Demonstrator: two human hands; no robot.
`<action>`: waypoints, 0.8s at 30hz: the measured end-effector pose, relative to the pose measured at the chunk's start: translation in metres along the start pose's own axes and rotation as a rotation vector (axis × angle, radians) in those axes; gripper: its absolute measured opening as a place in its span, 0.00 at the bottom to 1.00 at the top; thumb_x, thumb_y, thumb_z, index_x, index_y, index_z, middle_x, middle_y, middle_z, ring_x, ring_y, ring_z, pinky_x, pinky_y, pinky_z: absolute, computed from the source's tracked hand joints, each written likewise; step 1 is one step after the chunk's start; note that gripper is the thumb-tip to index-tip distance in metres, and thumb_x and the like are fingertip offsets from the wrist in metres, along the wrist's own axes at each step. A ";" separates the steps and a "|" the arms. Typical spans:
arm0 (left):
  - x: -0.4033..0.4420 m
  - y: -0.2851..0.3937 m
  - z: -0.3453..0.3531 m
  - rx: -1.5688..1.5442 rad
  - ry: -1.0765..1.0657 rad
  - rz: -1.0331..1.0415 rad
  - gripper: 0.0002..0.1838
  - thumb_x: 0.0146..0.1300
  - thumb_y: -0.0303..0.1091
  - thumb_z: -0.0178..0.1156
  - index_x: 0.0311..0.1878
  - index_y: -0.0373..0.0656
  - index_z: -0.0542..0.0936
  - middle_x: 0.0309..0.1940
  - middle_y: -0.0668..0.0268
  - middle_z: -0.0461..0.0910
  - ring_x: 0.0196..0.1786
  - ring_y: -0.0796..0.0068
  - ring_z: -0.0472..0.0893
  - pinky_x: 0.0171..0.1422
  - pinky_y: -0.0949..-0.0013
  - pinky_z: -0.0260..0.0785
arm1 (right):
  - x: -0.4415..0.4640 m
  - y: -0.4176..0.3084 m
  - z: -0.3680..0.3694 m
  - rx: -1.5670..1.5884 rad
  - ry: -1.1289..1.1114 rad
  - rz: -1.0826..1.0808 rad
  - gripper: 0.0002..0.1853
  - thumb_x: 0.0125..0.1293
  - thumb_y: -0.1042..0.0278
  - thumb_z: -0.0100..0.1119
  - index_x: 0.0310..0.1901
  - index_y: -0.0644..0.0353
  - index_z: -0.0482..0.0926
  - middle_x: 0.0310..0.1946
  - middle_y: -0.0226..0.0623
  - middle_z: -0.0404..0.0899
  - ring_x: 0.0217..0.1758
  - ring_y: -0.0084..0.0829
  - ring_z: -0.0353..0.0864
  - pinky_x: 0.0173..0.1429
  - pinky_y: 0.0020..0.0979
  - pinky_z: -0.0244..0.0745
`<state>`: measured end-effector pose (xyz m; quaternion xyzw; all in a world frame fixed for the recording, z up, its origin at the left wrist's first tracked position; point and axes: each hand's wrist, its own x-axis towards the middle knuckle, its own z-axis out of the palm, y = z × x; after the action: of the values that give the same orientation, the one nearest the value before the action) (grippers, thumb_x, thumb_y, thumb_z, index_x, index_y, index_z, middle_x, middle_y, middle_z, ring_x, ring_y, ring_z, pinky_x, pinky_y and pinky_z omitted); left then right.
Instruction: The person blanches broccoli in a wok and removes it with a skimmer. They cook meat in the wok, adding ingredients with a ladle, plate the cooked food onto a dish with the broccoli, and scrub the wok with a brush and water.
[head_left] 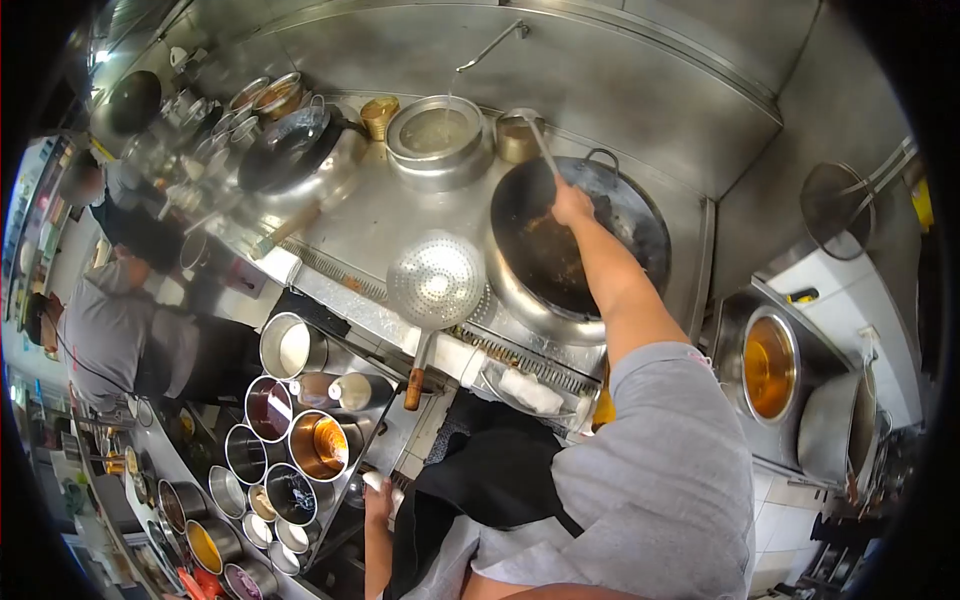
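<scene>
My right hand [573,204] is closed around the pale shaft of a long-handled utensil [545,150], reaching over the wok. The shaft slants away to the small metal pot [516,140] behind the wok; whether its head is in the pot I cannot tell. Under my right arm sits a large dark wok [535,250] with brown residue inside. Low beside my black apron [470,490], my left hand [379,505] is closed on a white cloth [374,482]. A perforated strainer [436,278] with a wooden handle lies left of the wok.
Water runs from a wall tap [490,47] into a round pot [434,133]. Another wok [285,150] stands left. Several sauce containers [320,444] crowd the lower left. An orange-liquid pot [769,365] is at right. Two other people [150,330] are at left.
</scene>
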<state>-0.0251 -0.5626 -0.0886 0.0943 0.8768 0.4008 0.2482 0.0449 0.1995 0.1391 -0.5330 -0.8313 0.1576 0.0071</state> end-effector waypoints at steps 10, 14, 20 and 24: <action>-0.080 0.042 0.004 -0.244 0.100 -0.370 0.19 0.70 0.46 0.57 0.48 0.35 0.76 0.36 0.62 0.80 0.39 0.71 0.78 0.44 0.66 0.72 | 0.142 0.028 -0.001 0.819 -0.428 0.095 0.44 0.62 0.79 0.48 0.78 0.35 0.47 0.33 0.38 0.78 0.29 0.40 0.80 0.30 0.41 0.76; -0.122 0.003 -0.003 -0.266 0.167 -0.655 0.21 0.70 0.46 0.58 0.49 0.35 0.76 0.37 0.61 0.80 0.39 0.70 0.79 0.45 0.65 0.72 | 0.136 0.028 0.016 0.324 -0.347 -0.025 0.46 0.61 0.83 0.48 0.79 0.41 0.44 0.32 0.42 0.79 0.29 0.43 0.81 0.27 0.46 0.75; -0.142 -0.013 -0.010 -0.290 0.212 -0.748 0.22 0.69 0.47 0.59 0.52 0.35 0.75 0.39 0.60 0.81 0.40 0.69 0.79 0.45 0.64 0.72 | 0.143 0.033 -0.002 0.544 -0.360 -0.014 0.41 0.60 0.79 0.45 0.77 0.55 0.48 0.33 0.54 0.81 0.21 0.44 0.78 0.23 0.45 0.71; -0.128 -0.006 -0.021 -0.318 0.224 -0.601 0.24 0.68 0.48 0.60 0.53 0.34 0.74 0.40 0.59 0.81 0.40 0.68 0.79 0.46 0.63 0.73 | 0.050 -0.006 0.026 0.727 -0.028 -0.076 0.43 0.63 0.80 0.47 0.79 0.45 0.44 0.25 0.42 0.74 0.13 0.29 0.66 0.15 0.34 0.60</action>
<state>0.0739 -0.6271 -0.0356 -0.2522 0.8137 0.4494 0.2689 0.0137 0.2350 0.1085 -0.4622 -0.7403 0.4494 0.1906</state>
